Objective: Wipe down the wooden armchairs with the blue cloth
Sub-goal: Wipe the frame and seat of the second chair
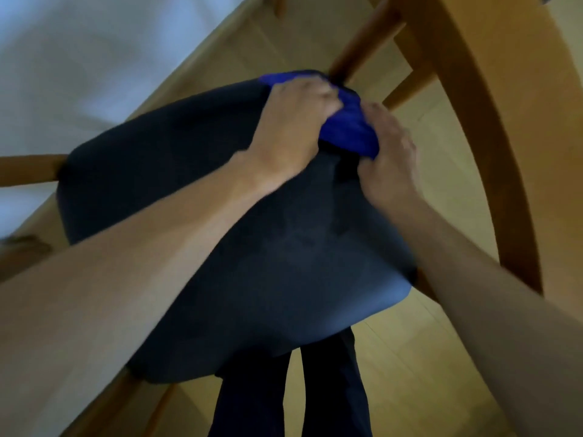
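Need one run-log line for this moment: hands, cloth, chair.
left hand: grips blue cloth | right hand: grips blue cloth | cloth: bunched at far edge of dark seat cushion | armchair: wooden frame

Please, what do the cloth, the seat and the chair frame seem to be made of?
Cloth: probably soft fabric, bright blue, bunching under both hands. Seat: likely matte dark upholstery, smooth and padded-looking. Frame: apparently light brown wood with a smooth finish; blur hides grain.
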Available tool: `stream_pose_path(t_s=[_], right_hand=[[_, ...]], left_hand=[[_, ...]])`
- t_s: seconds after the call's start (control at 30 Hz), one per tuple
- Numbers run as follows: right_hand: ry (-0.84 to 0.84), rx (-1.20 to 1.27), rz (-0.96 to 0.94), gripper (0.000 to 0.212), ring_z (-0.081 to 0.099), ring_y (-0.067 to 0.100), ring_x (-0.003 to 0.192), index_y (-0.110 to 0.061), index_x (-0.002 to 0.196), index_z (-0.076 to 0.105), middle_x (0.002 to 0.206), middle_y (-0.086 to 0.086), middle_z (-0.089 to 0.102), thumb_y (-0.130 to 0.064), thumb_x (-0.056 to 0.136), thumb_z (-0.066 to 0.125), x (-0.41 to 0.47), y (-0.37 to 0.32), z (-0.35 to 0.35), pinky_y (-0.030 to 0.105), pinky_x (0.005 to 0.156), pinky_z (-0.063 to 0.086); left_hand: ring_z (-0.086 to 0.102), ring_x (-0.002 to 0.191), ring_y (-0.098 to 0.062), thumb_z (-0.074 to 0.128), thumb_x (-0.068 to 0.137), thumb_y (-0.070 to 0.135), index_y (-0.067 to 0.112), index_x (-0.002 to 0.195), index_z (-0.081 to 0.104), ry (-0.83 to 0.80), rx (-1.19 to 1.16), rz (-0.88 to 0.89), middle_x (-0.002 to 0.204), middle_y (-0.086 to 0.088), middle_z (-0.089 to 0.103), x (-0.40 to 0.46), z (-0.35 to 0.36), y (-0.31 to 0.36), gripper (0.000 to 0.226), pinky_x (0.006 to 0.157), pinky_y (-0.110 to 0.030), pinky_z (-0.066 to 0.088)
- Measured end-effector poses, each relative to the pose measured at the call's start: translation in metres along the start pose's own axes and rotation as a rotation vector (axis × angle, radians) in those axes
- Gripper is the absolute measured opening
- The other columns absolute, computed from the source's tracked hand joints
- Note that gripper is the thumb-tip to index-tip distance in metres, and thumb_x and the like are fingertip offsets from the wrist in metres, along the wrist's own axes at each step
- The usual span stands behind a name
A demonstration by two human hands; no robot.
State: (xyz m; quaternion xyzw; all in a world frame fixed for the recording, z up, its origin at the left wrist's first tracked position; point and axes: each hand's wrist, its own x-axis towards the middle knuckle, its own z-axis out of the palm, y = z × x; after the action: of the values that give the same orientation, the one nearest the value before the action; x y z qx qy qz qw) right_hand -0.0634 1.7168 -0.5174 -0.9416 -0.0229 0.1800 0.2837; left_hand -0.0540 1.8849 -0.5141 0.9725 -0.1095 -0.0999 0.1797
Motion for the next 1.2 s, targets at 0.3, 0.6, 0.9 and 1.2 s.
stream_pose_path(t_s=[0.3, 0.6, 0.9, 1.2], right_hand=[[-0.248, -0.127, -0.008, 0.07, 0.033, 0.016, 0.142, -0.019, 0.142, 0.05, 0.15, 0.0, 0.045, 0.01, 0.079, 0.058, -0.098, -0.012, -0.015, 0.038, 0.121, 0.022], [0.029, -0.278, -0.376, 0.054, 0.049, 0.019, 0.127, -0.021, 0.136, 0.054, 0.139, 0.002, 0.055, 0.001, 0.088, 0.051, 0.044, -0.049, 0.003, 0.025, 0.106, 0.037], [-0.152, -0.113, -0.107, 0.066, 0.041, 0.023, 0.137, -0.013, 0.134, 0.059, 0.144, 0.004, 0.052, 0.013, 0.073, 0.062, -0.07, -0.023, 0.005, 0.034, 0.118, 0.028], [0.067, -0.121, -0.201, 0.054, 0.053, 0.024, 0.119, -0.017, 0.132, 0.057, 0.13, 0.006, 0.059, 0.009, 0.085, 0.049, 0.035, -0.074, 0.002, 0.033, 0.103, 0.043]], left_hand=[[0.056, 0.106, -0.026, 0.059, 0.081, 0.012, 0.02, 0.12, 0.063, -0.165, -0.083, -0.013, 0.116, 0.003, 0.064, -0.118, 0.003, 0.036, 0.04, 0.091, -0.042, 0.042], [0.052, 0.12, -0.027, 0.046, 0.083, 0.0, 0.017, 0.126, 0.06, 0.083, -0.021, -0.223, 0.127, -0.008, 0.061, 0.006, -0.031, -0.054, 0.049, 0.097, -0.035, 0.04], [0.046, 0.133, -0.027, 0.061, 0.079, 0.0, 0.014, 0.13, 0.062, -0.062, -0.141, -0.139, 0.137, -0.002, 0.058, -0.1, 0.004, 0.01, 0.053, 0.111, -0.043, 0.034], [0.056, 0.115, -0.033, 0.05, 0.087, 0.001, 0.009, 0.127, 0.06, 0.164, -0.246, -0.226, 0.125, -0.016, 0.062, 0.029, -0.034, -0.052, 0.042, 0.099, -0.041, 0.044]])
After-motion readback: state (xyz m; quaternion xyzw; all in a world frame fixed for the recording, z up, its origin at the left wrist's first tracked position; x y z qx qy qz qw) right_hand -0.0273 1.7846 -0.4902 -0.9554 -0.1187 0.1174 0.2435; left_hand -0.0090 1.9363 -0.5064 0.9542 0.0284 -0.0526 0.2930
